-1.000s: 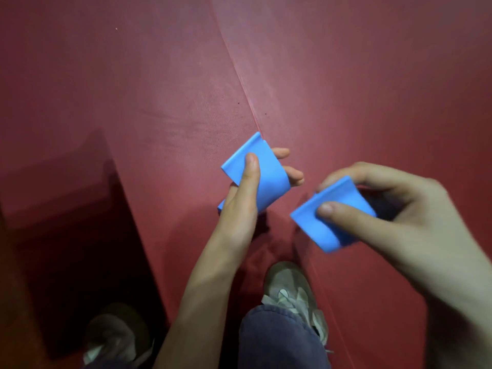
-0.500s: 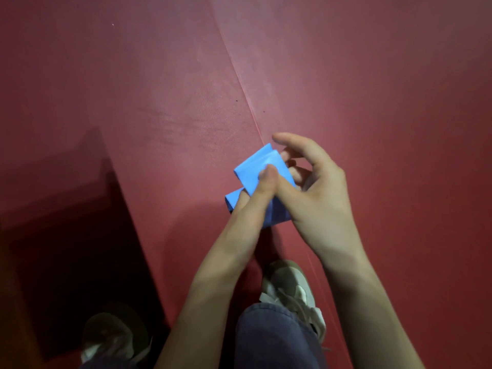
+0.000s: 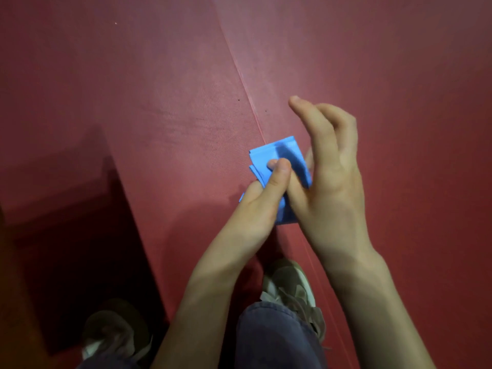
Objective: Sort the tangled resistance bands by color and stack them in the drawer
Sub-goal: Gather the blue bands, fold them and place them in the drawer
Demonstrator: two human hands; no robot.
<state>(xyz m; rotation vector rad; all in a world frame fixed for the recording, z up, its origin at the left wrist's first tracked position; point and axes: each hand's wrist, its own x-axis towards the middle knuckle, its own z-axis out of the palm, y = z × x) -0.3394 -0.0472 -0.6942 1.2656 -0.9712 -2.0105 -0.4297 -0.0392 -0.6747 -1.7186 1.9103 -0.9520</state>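
Both hands meet above the red mat (image 3: 159, 115) — the left hand (image 3: 262, 201) pinches a folded blue band (image 3: 277, 159) under its thumb, holding it in the air over the mat's seam. Pressed against the band from the side, the right hand (image 3: 330, 177) has its fingers spread loose, gripping nothing I can see — a sneaker (image 3: 291, 286) stands below.

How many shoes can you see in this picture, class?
2. One shoe stands on the red mat, just below the hands and the blue band. The other shoe is at lower left, in the dark strip beside the mat.
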